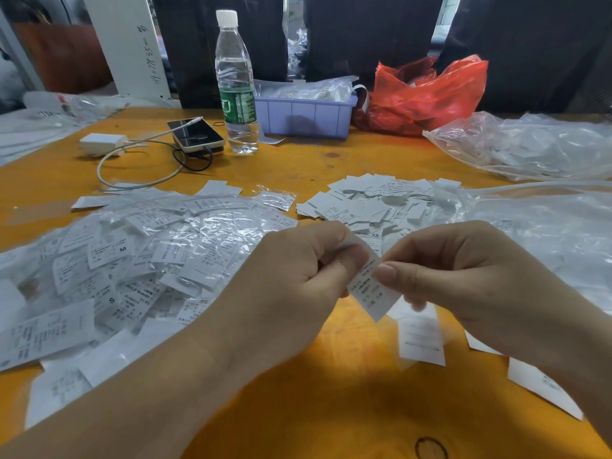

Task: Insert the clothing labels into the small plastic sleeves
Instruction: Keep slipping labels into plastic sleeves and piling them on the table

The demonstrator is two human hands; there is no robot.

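A white printed clothing label (372, 291) is held above the orange table, tilted. My left hand (298, 273) pinches its upper end, where a clear sleeve seems to wrap it. My right hand (463, 273) pinches the label's right edge with thumb and fingers. A heap of labels in plastic sleeves (132, 260) lies to the left. A pile of loose labels (371, 200) lies beyond my hands.
A water bottle (235, 84), a phone (195, 134) with charger and cable, a lilac bin (304, 117) and a red bag (427, 94) stand at the back. Clear plastic bags (530, 147) spread on the right. Loose labels (420, 339) lie under my right hand.
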